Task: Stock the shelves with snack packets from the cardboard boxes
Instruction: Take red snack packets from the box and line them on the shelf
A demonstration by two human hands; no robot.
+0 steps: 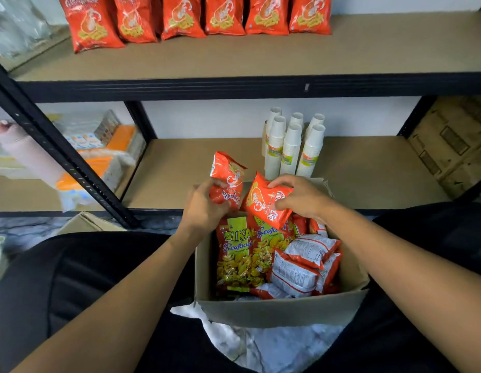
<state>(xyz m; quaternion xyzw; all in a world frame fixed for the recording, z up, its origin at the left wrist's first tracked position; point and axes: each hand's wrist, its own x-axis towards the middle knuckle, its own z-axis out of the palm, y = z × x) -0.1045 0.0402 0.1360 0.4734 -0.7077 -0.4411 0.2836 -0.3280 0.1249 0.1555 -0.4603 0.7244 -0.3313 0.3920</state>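
Reaching in bare-armed from both lower corners toward centre frame; gripping a red packet point(228, 179) in the left hand point(204, 208), pinching a second packet point(263, 204) with the right hand point(298, 196), palm down.

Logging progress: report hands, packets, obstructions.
Left hand grips a red packet; right hand a second red packet, over cardboard box. Paper cups behind, on lower shelf.

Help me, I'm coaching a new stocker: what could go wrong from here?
The left hand holds the left red packet and the right hand pinches the right red packet above the cardboard box; either could slip back in. The paper cup stacks stand just behind the box, so a forward swing could topple them.
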